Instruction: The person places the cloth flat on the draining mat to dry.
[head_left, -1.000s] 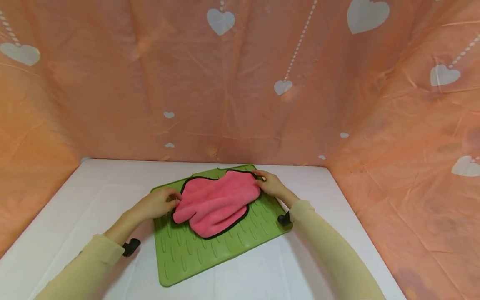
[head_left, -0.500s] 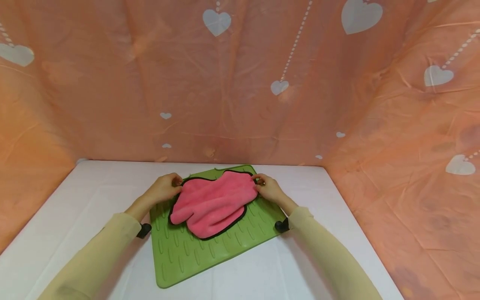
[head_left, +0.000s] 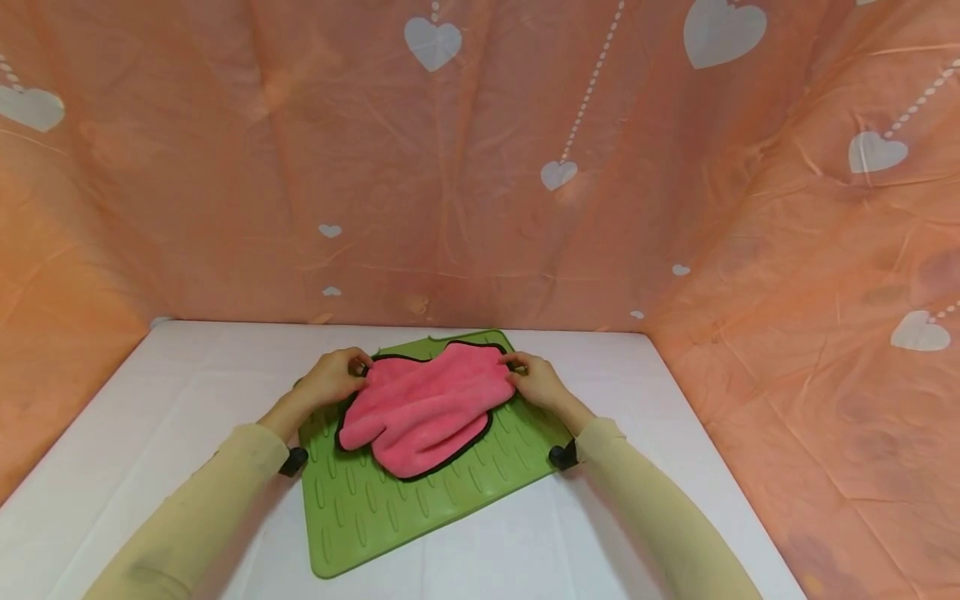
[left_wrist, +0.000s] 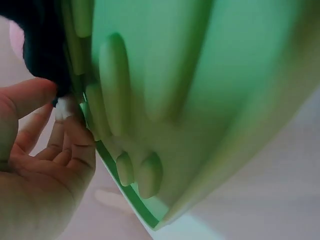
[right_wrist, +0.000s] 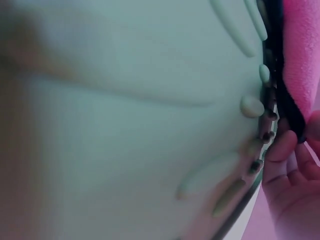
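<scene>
A pink plush cloth (head_left: 431, 400) with black edging lies rumpled on a green ridged mat (head_left: 442, 500), several folds running across it. At its upper left corner my left hand (head_left: 333, 379) pinches the border; the left wrist view shows fingertips meeting at the black edging (left_wrist: 47, 60). My right hand (head_left: 542, 383) holds the cloth's right edge, and in the right wrist view the thumb and fingers (right_wrist: 280, 150) close on the black trim (right_wrist: 292, 112). Part of the cloth's lower left side curls over itself.
The mat sits at a slant on a white-covered table (head_left: 487, 550). Behind and to the right hangs an orange curtain (head_left: 465, 275) with white hearts. Each wrist carries a small black camera mount (head_left: 294, 461).
My left hand has moved up and away along the cloth's left edge to its upper left corner and taken hold there. The right hand stays at the right edge, and the cloth barely shifts.
</scene>
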